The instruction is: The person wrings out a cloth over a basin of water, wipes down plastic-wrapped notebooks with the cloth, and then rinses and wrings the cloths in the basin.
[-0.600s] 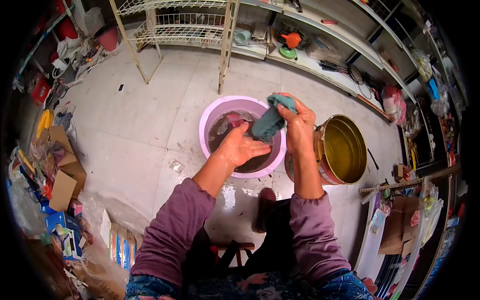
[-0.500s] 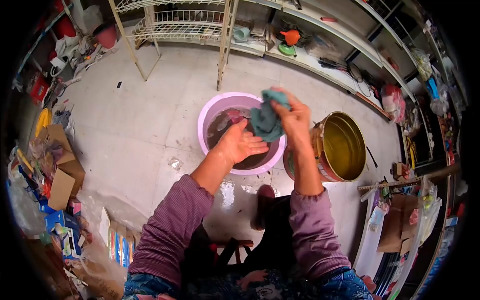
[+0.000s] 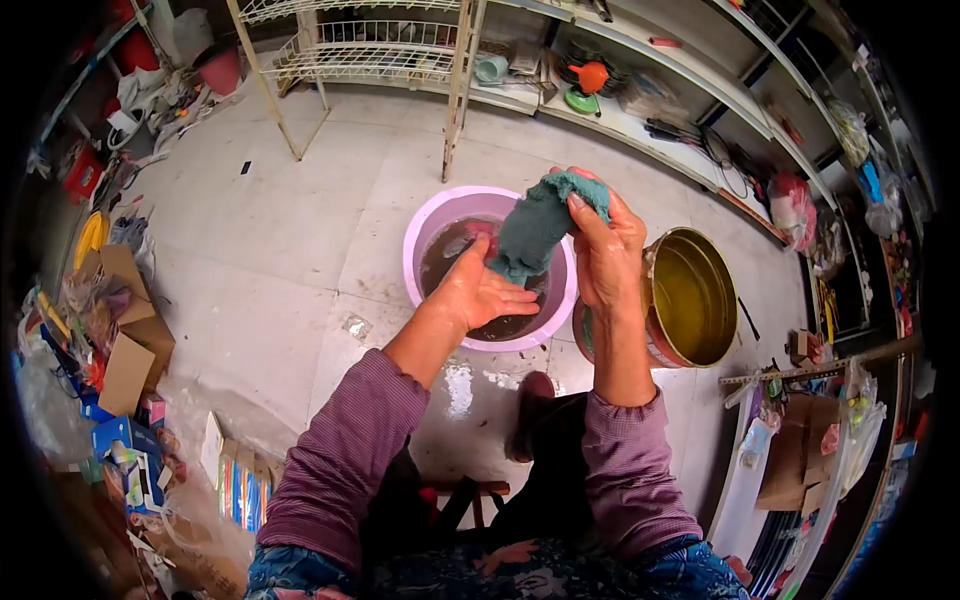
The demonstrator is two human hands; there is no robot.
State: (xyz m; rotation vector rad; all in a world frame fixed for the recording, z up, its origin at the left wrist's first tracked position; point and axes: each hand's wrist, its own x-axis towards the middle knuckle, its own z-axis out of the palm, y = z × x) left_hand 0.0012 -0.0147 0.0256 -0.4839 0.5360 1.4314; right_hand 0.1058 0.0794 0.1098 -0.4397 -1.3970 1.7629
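My right hand (image 3: 612, 250) grips a wet-looking teal cloth (image 3: 540, 228) by its upper end, thumb on the near side. The rest of the cloth hangs down to the left, over the tub. My left hand (image 3: 478, 292) is open, palm turned up, fingers stretched toward the cloth's lower end; whether they touch is hard to tell. Beneath both stands a pink-purple plastic tub (image 3: 413, 250) with murky brown water (image 3: 440, 262) in it. A pinkish-red item shows partly in the water behind my left fingers.
Right of the tub stands a large metal bucket (image 3: 738, 300) with yellowish liquid or lining inside. A wire rack (image 3: 375, 60) and loaded shelves (image 3: 650, 130) line the back. Cardboard boxes (image 3: 130, 370) and plastic wrap crowd the left. A boot (image 3: 533, 400) is below the tub.
The cloth has gone from bunched to more spread out, hanging longer. My right hand has shifted slightly right and turned. My left hand stays nearly in place, still open.
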